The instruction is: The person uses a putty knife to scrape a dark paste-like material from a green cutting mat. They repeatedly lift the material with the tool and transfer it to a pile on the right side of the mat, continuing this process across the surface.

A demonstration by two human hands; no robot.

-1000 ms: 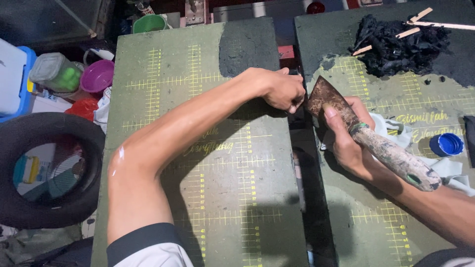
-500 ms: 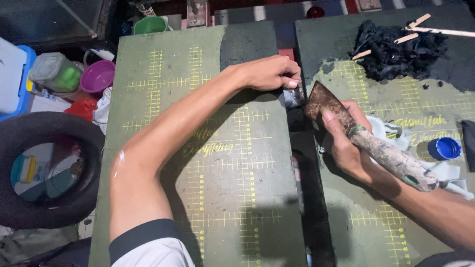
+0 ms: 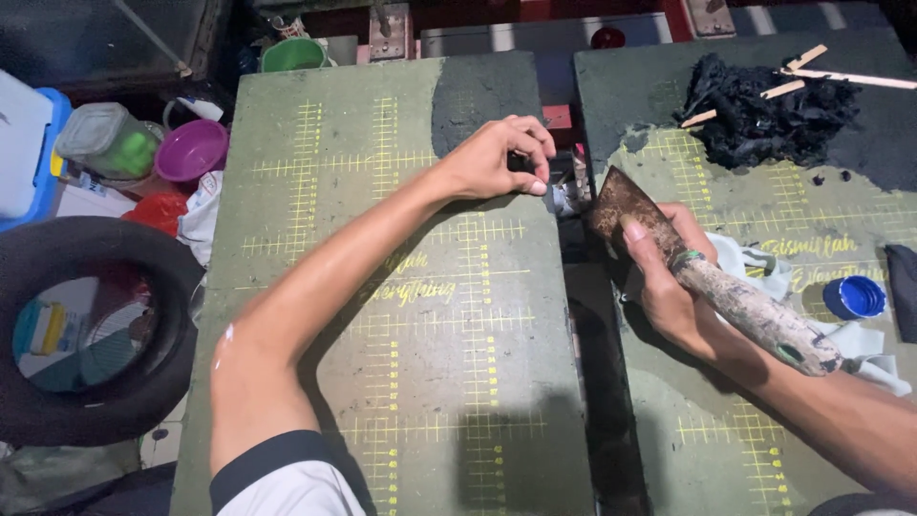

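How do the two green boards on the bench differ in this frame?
The left board is mostly bare, with one dark patch at its far end; the right board carries a black clump, wooden sticks, a blue cap and white cloth. The left hand rests at the left board's right edge, while the right hand holds a scraper over the right board. Both are green with yellow grid lines.

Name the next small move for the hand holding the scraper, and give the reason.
Probably ease the scraper blade down to the small grey piece that the left hand pinches at the gap. The right hand already aims the blade tip there, just short of it.
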